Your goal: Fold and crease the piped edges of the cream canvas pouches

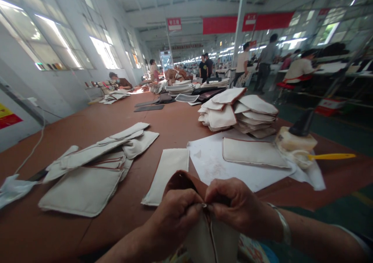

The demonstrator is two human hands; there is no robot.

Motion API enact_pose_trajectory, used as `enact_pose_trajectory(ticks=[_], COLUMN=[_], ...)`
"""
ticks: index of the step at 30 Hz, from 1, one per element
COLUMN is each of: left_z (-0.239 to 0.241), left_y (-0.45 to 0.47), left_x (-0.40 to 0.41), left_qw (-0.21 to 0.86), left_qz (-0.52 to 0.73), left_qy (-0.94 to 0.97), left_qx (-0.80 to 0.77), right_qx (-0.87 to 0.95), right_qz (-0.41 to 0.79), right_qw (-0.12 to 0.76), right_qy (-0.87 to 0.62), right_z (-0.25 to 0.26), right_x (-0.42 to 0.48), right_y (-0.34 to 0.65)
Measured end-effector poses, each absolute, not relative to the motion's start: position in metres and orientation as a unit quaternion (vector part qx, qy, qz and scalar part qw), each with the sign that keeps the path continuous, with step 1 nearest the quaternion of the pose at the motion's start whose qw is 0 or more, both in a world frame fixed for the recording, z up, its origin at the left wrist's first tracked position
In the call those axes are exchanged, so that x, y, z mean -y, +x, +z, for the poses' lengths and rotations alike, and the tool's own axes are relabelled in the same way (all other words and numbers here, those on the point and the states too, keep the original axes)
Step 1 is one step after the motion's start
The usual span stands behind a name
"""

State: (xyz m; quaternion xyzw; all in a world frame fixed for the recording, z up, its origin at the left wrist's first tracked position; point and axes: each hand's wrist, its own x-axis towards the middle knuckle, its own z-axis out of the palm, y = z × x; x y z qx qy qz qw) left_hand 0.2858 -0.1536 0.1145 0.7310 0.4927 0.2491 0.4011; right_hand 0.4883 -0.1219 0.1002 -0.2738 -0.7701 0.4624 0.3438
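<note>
Near the table's front edge, my left hand (177, 212) and my right hand (243, 208) pinch a brown-and-cream sewn piece (225, 237) between thumbs and fingers. Both sets of fingertips almost meet at its seam. A brown leather-like flap curls up behind my left hand, and the cream sides hang below with a dark seam between them. My fingers hide part of the seam. Just beyond my left hand, a flat cream panel (170, 169) lies on the brown table (116, 113). Another cream panel (255, 152) rests on white paper (210, 166) beyond my right hand.
A pile of cream panels (224, 115) stands at the back right. More cream pieces (81, 189) overlap on the left. A yellow-handled brush (330, 156) lies by a pale block-shaped container (295, 138) at the right edge. Dark flat pieces (149, 108) lie further back. Several people work beyond.
</note>
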Motion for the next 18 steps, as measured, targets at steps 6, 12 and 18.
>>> enact_pose_trajectory(ticks=[6, 12, 18], left_z=[0.118, 0.108, 0.107], left_y=[0.284, 0.294, 0.290], left_x=[0.155, 0.155, 0.156], left_qw=[0.558, 0.703, 0.665], left_qz=[0.304, 0.288, 0.257], left_qy=[0.603, 0.445, 0.510], left_qx=[-0.482, -0.474, -0.481], right_qx=[0.834, 0.932, 0.928], right_qz=[0.374, 0.135, 0.135], right_qw=[0.372, 0.307, 0.325], right_qy=[-0.160, -0.137, -0.125], right_z=[0.099, 0.092, 0.091], right_x=[0.120, 0.122, 0.129], right_y=[0.494, 0.504, 0.510])
